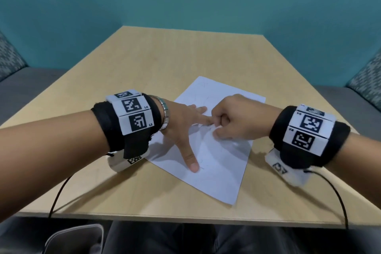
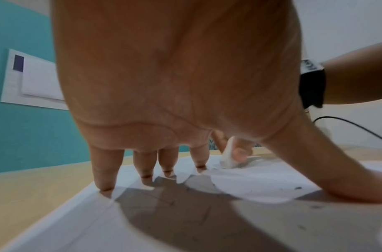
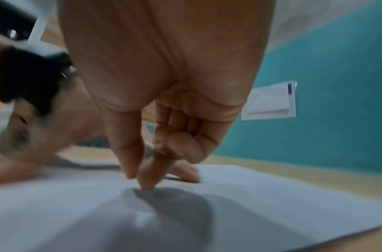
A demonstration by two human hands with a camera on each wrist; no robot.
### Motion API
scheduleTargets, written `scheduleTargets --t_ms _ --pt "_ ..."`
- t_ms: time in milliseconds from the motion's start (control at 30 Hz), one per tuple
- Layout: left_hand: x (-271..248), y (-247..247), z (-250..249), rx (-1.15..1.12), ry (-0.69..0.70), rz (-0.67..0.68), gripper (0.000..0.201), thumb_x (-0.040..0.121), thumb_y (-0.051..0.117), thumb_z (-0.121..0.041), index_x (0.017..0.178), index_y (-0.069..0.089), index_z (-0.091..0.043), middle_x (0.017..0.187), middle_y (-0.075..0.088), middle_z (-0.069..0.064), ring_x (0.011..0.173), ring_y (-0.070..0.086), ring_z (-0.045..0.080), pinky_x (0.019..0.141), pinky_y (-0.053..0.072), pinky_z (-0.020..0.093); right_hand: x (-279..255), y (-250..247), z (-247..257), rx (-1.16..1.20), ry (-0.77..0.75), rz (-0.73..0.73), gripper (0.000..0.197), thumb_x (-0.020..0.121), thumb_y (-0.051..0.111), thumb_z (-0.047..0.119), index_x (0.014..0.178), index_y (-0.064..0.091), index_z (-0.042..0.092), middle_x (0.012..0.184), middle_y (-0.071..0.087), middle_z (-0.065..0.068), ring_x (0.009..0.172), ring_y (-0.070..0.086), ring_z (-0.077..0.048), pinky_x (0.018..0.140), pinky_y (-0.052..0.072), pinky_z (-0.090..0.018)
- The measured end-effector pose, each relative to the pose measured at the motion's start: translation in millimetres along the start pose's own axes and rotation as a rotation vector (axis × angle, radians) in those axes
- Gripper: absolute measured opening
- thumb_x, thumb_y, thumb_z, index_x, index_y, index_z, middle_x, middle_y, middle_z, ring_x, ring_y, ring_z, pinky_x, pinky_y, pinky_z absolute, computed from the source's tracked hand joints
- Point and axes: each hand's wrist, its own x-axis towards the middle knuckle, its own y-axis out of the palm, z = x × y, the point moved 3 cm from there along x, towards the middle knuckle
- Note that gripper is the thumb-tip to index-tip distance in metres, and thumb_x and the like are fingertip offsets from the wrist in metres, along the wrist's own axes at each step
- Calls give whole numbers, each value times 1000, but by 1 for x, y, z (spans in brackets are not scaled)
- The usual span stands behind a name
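A white sheet of paper [image 1: 222, 163] with faint pencil marks lies tilted on the wooden table [image 1: 169, 55]. My left hand [image 1: 185, 126] is spread flat on the sheet, its straight fingers [image 2: 105, 172] and thumb pressing it down. My right hand [image 1: 231, 119] is curled just right of the left fingertips. It pinches a small white eraser [image 2: 228, 156] between thumb and fingers, its lower end touching the paper. In the right wrist view the pinching fingertips [image 3: 146, 180] meet the sheet [image 3: 250, 196], and the eraser is mostly hidden.
Black cables [image 1: 59, 189] run from both wrist units over the table's near edge. Grey bench seats [image 1: 26, 82] flank the table, with a teal wall behind and a white notice [image 2: 34, 81] on it. A pale object [image 1: 72, 239] rests on my lap.
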Motion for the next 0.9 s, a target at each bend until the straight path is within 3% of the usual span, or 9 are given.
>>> scheduleTargets --t_ms 100,167,233,333,433,500,600,733,900 --pt "0 0 2 -24 7 -3 120 37 79 -80 137 14 -69 155 -11 -34 146 -7 0 118 15 50 -2 8 6 49 -45 111 16 84 74 21 72 66 14 60 68 4 55 56 2 53 42 -14" --pt "-2 0 0 3 -8 10 127 41 80 -78 142 4 -66 156 -16 -30 146 -11 1 119 13 50 4 -1 -1 -5 -8 20 19 83 74 20 67 64 18 55 62 7 52 52 -2 54 41 -20" --pt "-4 -1 -2 16 -10 8 125 45 81 -75 143 3 -65 157 -15 -29 146 -10 2 119 13 49 5 -2 -1 17 4 -15 25 83 74 19 63 60 22 51 57 11 50 52 0 54 39 -19" --pt "-6 -2 -2 -30 -1 -3 113 45 83 -72 138 19 -67 156 -11 -32 146 -5 1 118 16 46 -2 10 10 86 -54 136 19 84 74 20 69 64 15 57 67 7 55 56 9 52 41 -11" --pt "-3 -2 -2 23 -5 7 125 43 80 -77 144 7 -63 157 -14 -29 146 -10 2 119 13 49 4 -2 -2 30 1 44 17 82 76 21 68 67 15 54 63 9 52 54 3 55 39 -17" --pt "-3 -2 -2 24 -3 6 124 42 80 -77 142 8 -64 156 -9 -31 147 -1 3 118 17 48 5 -1 -2 42 10 33 18 82 76 21 68 65 17 53 61 9 51 52 0 56 41 -21" --pt "-4 -3 -3 7 -2 8 113 41 81 -77 135 19 -68 154 -1 -33 145 14 6 115 24 46 -3 10 10 79 -62 188 15 85 75 22 76 68 12 59 68 7 54 56 5 52 41 -11" --pt "-3 -7 -8 90 -34 18 125 45 79 -78 142 2 -66 159 -15 -21 148 2 7 117 19 47 5 -4 -8 12 28 21 14 82 75 20 70 69 14 57 66 6 50 52 3 52 40 -16" --pt "-5 -7 -10 67 -29 27 118 45 81 -75 136 6 -73 159 -17 -21 149 3 8 117 20 48 -8 9 2 82 -45 206 18 86 74 25 74 68 13 62 72 5 53 55 -1 54 43 -16"
